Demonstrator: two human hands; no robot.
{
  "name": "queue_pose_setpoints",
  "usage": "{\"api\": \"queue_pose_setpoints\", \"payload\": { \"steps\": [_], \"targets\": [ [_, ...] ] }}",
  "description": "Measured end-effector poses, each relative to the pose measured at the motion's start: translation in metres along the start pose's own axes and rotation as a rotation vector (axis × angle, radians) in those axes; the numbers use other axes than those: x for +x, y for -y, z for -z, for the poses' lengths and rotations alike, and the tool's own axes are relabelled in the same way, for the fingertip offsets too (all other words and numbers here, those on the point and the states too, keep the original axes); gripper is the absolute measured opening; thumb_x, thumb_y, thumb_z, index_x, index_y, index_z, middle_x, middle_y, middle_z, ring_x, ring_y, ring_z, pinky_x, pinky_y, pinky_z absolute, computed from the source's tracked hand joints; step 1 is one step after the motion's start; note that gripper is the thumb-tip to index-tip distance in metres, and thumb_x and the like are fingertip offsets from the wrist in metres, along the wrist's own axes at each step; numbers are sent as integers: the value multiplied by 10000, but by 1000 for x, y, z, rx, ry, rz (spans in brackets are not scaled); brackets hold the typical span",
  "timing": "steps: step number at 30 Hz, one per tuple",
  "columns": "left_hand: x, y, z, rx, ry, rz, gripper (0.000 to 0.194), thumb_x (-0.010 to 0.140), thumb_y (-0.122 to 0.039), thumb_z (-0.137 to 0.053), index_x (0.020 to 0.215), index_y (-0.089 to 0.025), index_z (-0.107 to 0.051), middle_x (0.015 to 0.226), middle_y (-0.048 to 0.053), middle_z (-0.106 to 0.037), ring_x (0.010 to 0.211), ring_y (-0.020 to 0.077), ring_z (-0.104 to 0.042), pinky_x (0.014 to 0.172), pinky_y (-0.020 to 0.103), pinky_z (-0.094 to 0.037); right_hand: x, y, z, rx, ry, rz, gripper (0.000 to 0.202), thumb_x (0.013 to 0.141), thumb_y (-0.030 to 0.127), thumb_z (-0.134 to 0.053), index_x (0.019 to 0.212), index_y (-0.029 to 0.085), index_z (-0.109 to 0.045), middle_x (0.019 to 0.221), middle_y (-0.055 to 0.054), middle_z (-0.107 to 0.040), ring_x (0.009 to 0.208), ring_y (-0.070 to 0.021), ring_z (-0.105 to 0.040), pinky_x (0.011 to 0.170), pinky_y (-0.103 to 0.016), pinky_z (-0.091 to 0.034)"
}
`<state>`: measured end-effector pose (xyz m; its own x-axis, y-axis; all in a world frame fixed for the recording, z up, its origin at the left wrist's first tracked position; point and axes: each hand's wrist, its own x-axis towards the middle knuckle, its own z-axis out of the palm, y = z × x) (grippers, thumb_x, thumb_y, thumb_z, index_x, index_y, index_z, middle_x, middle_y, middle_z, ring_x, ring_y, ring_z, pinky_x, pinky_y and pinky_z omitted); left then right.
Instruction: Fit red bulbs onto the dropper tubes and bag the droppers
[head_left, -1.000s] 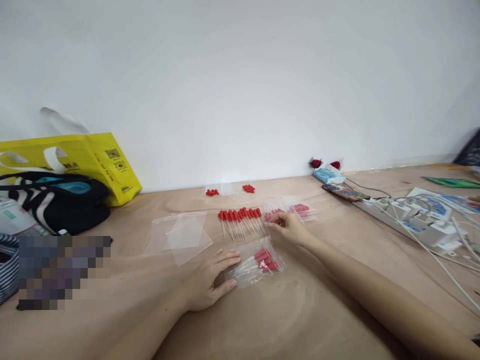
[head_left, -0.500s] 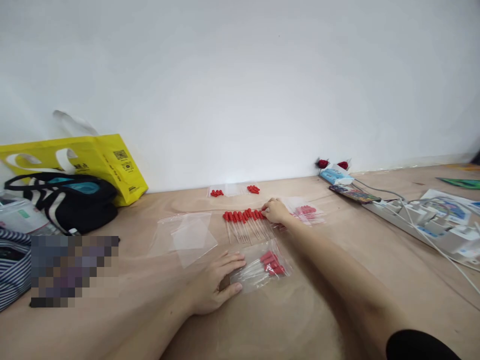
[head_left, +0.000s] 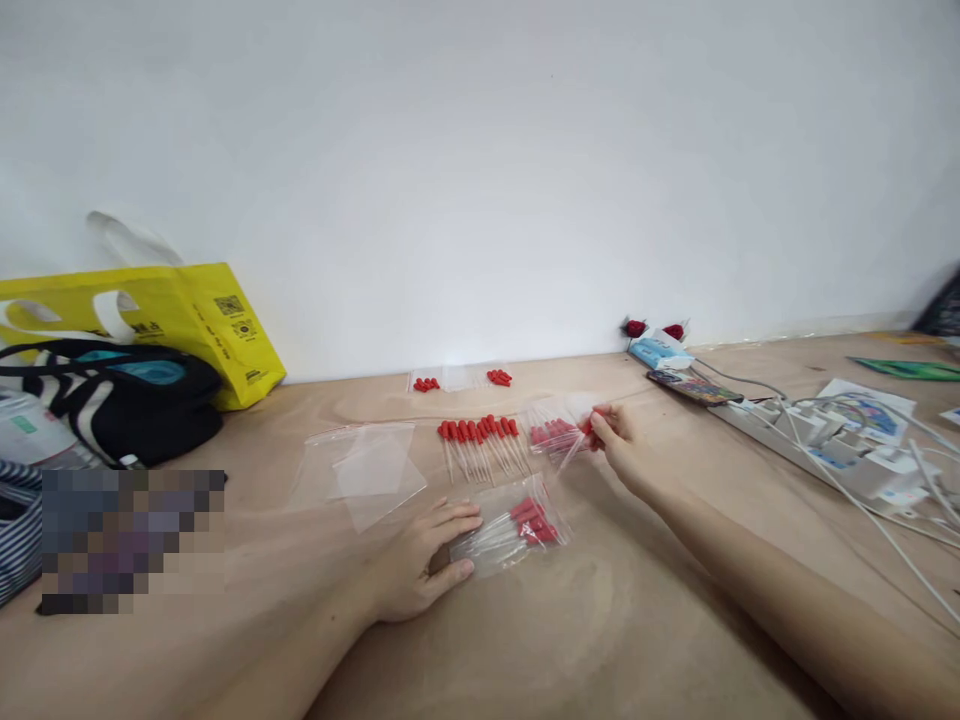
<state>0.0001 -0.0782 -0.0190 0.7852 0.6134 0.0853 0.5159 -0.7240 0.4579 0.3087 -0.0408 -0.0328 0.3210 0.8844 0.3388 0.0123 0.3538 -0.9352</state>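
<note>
My right hand [head_left: 609, 440] pinches a dropper by its red rubber bulb [head_left: 591, 424], the thin clear stem pointing down and left. Beside it is a clear zip bag [head_left: 574, 408] with red-bulbed droppers [head_left: 551, 436] inside or under it; which, I cannot tell. Nearer me, a filled zip bag [head_left: 499, 545] lies flat with several droppers in it, bulbs to the right. My left hand [head_left: 420, 562] rests at this bag's left end, fingers stretched and thumb apart. Beyond the bag, loose droppers [head_left: 480, 440] lie in a row, bulbs away from me.
Flat zip bags [head_left: 379, 470] lie left of the row. Against the wall are small red bulbs [head_left: 499, 378] on clear plastic. A yellow bag [head_left: 240, 340] and a black bag [head_left: 172, 410] stand left. A power strip [head_left: 810, 440] with cables lies right.
My right hand has moved right, away from the end of the dropper row, and now holds a dropper. My left hand stays at the filled bag.
</note>
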Motion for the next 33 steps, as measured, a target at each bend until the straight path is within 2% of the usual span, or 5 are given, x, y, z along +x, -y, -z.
{"api": "queue_pose_setpoints", "payload": {
  "steps": [7, 12, 19, 26, 33],
  "targets": [
    [-1, 1, 0, 25, 9, 9, 444, 836, -339, -469, 1261, -226, -405, 1312, 62, -449, 1226, 227, -372, 1048, 473, -226, -40, -9, -11, 263, -64, -264, 427, 586, 488, -685, 799, 224, -425, 666, 39, -576, 560, -110, -562, 548, -255, -448],
    [-1, -2, 1, 34, -2, 51, 493, 825, -345, -477, 1289, -223, -363, 1334, 77, -420, 1240, 255, -348, 1036, 487, -244, -50, -4, -25, 262, 66, -347, 436, 551, 468, -720, 758, 208, -437, 640, 47, -560, 556, -109, -577, 540, -249, -458],
    [-2, -4, 2, 27, 9, 56, 505, 823, -348, -481, 1299, -236, -356, 1343, 64, -408, 1241, 252, -347, 1040, 474, -247, -56, 3, -30, 69, 449, -353, 432, 576, 473, -702, 801, 189, -468, 619, 67, -565, 282, -4, -318, 292, -161, -212],
    [-3, 0, -1, 5, -15, 45, 498, 825, -356, -493, 1294, -241, -370, 1342, 57, -412, 1241, 257, -344, 1039, 468, -256, -52, -10, -37, 6, 522, -325, 438, 582, 534, -672, 791, 180, -519, 694, 0, -633, 570, -107, -563, 516, -220, -426],
    [-3, 2, -2, -6, -19, 21, 478, 836, -352, -482, 1291, -256, -368, 1323, 41, -437, 1233, 232, -359, 1053, 456, -239, -51, -11, -38, -202, 710, -212, 428, 737, 548, -507, 643, 146, -622, 650, -10, -621, 599, -137, -558, 578, -265, -439]
  ]
}}
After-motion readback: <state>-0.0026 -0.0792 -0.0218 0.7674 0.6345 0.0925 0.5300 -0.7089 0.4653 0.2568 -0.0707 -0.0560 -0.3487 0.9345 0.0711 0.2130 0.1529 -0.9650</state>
